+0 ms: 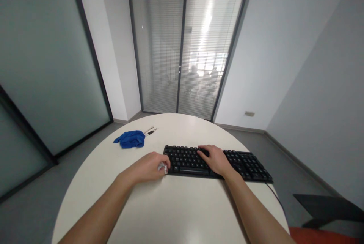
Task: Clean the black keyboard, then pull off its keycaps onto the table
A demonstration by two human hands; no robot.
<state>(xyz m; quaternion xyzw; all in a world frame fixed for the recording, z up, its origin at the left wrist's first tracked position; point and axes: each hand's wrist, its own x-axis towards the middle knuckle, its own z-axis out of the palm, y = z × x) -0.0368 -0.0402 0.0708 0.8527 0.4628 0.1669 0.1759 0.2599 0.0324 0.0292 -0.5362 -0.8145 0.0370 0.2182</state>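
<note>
The long black plastic keyboard (pixel 187 158) could slide off the round white surface's (pixel 176 206) right edge if the left hand (pixel 152 163), fingers clenching crumpled white tissue (pixel 162 166), outpushes the right hand's (pixel 215 159) open, resting fingers.

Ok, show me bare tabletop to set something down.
Bare on the white table: the far stretch beyond the keyboard, right of the blue cloth and slim items; the near stretch between the forearms. Crowded: the keyboard's left end, with the left hand holding a white wad, and its middle, under the right hand.
</note>
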